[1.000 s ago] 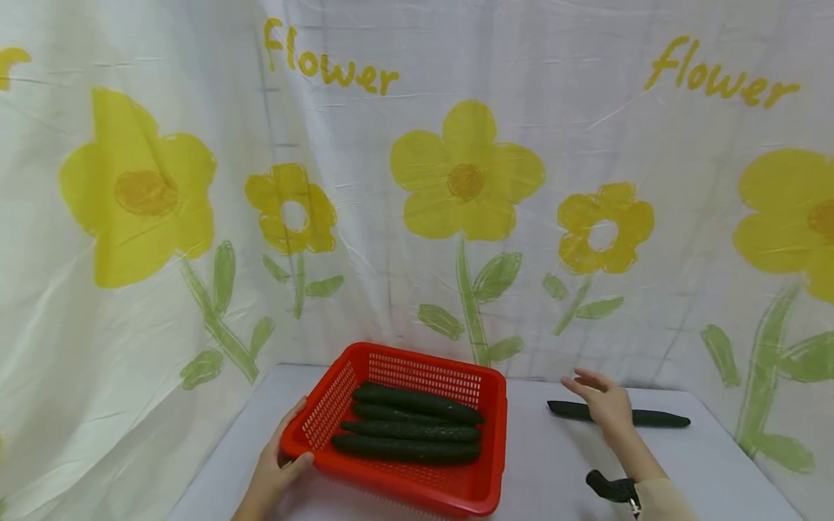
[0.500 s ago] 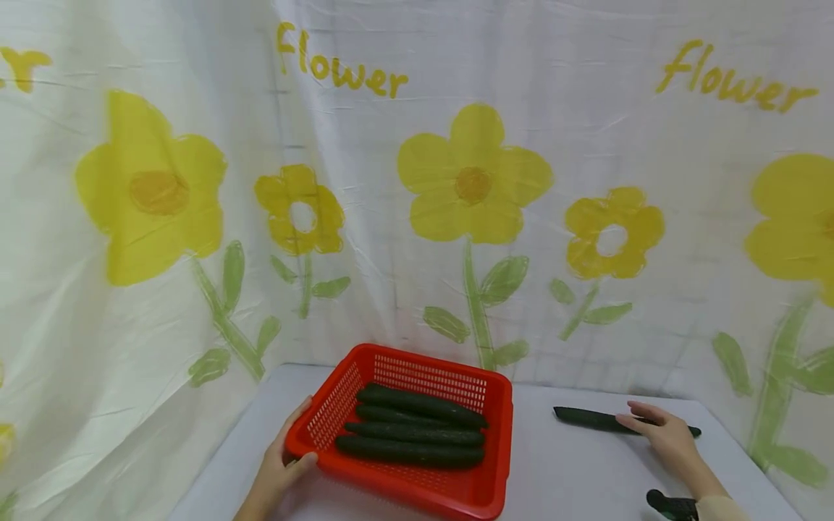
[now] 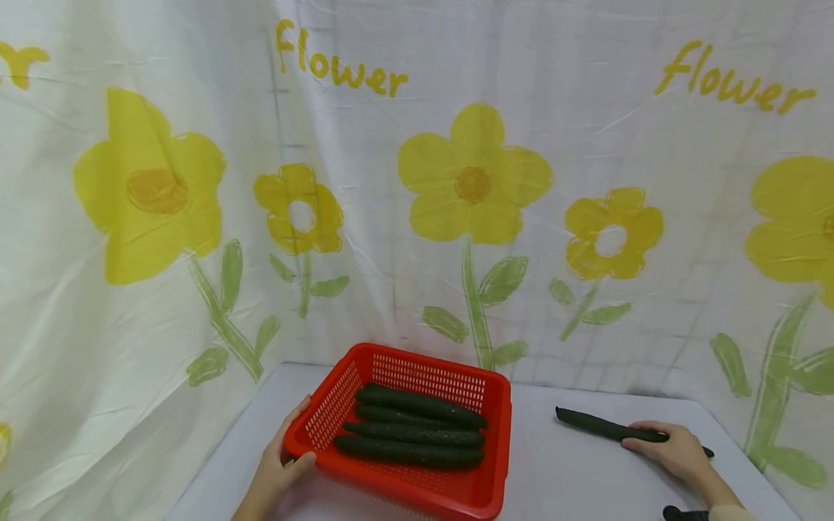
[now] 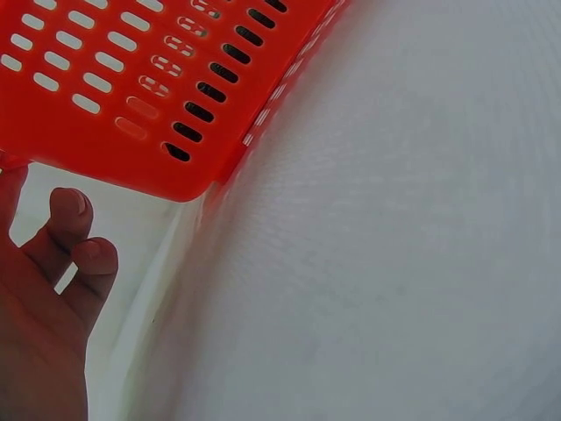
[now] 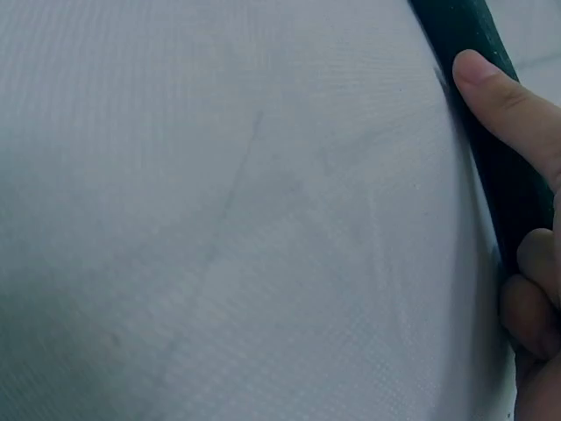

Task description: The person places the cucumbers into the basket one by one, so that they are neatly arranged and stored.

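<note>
In the head view, a red plastic basket (image 3: 397, 486) with slotted walls stands on the table, several dark green cucumbers (image 3: 417, 434) lying side by side inside it. My left hand (image 3: 274, 463) grips its left corner, thumb over the rim; the left wrist view has the basket's slotted wall (image 4: 114, 132) above that hand's curled fingers (image 4: 70, 219). To the right, a single cucumber (image 3: 593, 422) lies at a slant. My right hand (image 3: 671, 449) holds it near its right end and covers part of it. The right wrist view shows fingers (image 5: 504, 96) around this cucumber (image 5: 500, 167).
The white table (image 3: 554, 477) runs back to a pale curtain (image 3: 391, 289) printed with yellow flowers and writing. A black strap or mount (image 3: 684, 514) sits at my right wrist.
My right hand has moved right along the single cucumber and taken hold of it. The cucumber's right end has swung nearer to me. My left hand stays on the basket.
</note>
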`<move>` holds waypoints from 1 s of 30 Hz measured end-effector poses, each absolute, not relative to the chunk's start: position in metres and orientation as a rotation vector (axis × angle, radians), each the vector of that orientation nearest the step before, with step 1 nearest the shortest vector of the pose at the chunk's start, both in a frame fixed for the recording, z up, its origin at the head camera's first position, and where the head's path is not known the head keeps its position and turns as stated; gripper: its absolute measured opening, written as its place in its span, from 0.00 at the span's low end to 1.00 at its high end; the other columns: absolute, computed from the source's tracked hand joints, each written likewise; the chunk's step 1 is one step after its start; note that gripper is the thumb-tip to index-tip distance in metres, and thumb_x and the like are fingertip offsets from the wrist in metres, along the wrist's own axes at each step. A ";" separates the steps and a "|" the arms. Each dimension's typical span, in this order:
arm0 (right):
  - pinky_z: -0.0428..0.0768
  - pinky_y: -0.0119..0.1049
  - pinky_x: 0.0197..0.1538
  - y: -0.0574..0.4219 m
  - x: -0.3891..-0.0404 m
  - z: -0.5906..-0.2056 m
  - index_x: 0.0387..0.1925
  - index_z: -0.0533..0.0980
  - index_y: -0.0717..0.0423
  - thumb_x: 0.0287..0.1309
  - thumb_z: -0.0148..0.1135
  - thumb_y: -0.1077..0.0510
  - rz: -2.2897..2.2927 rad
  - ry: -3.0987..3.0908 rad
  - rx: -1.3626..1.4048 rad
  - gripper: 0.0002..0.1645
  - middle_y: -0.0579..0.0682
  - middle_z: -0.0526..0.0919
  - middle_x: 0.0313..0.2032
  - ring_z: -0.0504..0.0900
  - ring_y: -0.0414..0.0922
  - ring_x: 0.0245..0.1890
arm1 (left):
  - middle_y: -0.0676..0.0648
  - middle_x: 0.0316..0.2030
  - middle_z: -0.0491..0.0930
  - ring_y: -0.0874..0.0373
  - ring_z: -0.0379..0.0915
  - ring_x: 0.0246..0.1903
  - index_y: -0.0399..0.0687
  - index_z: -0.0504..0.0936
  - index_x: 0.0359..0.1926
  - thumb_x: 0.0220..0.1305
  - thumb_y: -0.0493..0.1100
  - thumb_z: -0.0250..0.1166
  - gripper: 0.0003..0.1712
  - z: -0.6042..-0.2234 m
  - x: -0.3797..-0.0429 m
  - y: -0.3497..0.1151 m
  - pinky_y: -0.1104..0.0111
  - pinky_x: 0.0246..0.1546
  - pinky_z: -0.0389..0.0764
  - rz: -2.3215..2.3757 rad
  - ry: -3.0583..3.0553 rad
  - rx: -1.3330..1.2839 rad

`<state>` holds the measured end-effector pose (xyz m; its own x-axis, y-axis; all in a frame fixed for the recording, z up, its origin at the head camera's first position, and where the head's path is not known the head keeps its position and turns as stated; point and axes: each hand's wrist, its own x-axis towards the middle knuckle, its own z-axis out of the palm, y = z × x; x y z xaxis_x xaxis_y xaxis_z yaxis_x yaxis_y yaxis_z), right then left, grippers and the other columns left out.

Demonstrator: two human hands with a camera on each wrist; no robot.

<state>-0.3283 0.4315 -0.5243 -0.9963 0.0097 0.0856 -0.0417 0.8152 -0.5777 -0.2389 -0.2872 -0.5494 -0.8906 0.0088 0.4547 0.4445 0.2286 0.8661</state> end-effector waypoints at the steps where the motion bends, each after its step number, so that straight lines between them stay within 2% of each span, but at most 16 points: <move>1: 0.75 0.68 0.58 0.431 -0.327 -0.524 0.57 0.86 0.56 0.61 0.74 0.33 0.934 -2.909 0.018 0.36 0.71 0.81 0.61 0.75 0.74 0.63 | 0.68 0.77 0.63 0.70 0.72 0.65 0.53 0.59 0.83 0.68 0.31 0.65 0.46 -0.549 -0.239 -0.287 0.75 0.56 0.79 -1.700 -2.160 -0.415; 11: 0.73 0.69 0.60 0.428 -0.325 -0.525 0.59 0.85 0.58 0.59 0.74 0.32 0.964 -2.869 -0.023 0.40 0.72 0.79 0.64 0.71 0.76 0.66 | 0.67 0.78 0.62 0.73 0.69 0.67 0.50 0.59 0.83 0.66 0.28 0.65 0.48 -0.548 -0.242 -0.288 0.77 0.59 0.76 -1.678 -2.151 -0.450; 15: 0.75 0.63 0.59 0.422 -0.324 -0.520 0.58 0.86 0.59 0.58 0.76 0.32 0.984 -2.832 -0.018 0.40 0.69 0.82 0.62 0.74 0.72 0.65 | 0.66 0.78 0.62 0.73 0.69 0.67 0.49 0.59 0.83 0.66 0.27 0.66 0.48 -0.548 -0.241 -0.288 0.78 0.59 0.76 -1.685 -2.139 -0.458; 19: 0.76 0.60 0.57 0.409 -0.322 -0.501 0.58 0.86 0.58 0.57 0.76 0.32 0.982 -2.802 -0.034 0.40 0.68 0.81 0.63 0.75 0.70 0.65 | 0.65 0.78 0.63 0.73 0.69 0.66 0.49 0.60 0.83 0.66 0.28 0.66 0.48 -0.548 -0.240 -0.288 0.78 0.58 0.76 -1.681 -2.137 -0.464; 24: 0.77 0.66 0.57 0.389 -0.321 -0.467 0.63 0.82 0.59 0.59 0.74 0.31 1.032 -2.764 -0.019 0.44 0.72 0.75 0.68 0.70 0.74 0.68 | 0.66 0.78 0.62 0.74 0.68 0.67 0.50 0.59 0.83 0.65 0.30 0.66 0.48 -0.548 -0.239 -0.288 0.77 0.58 0.76 -1.651 -2.160 -0.446; 30: 0.79 0.62 0.56 0.343 -0.315 -0.428 0.64 0.82 0.58 0.57 0.76 0.32 1.151 -2.676 0.011 0.45 0.68 0.77 0.68 0.72 0.69 0.68 | 0.66 0.78 0.61 0.76 0.67 0.67 0.51 0.59 0.83 0.66 0.30 0.66 0.48 -0.546 -0.239 -0.288 0.78 0.58 0.76 -1.641 -2.169 -0.444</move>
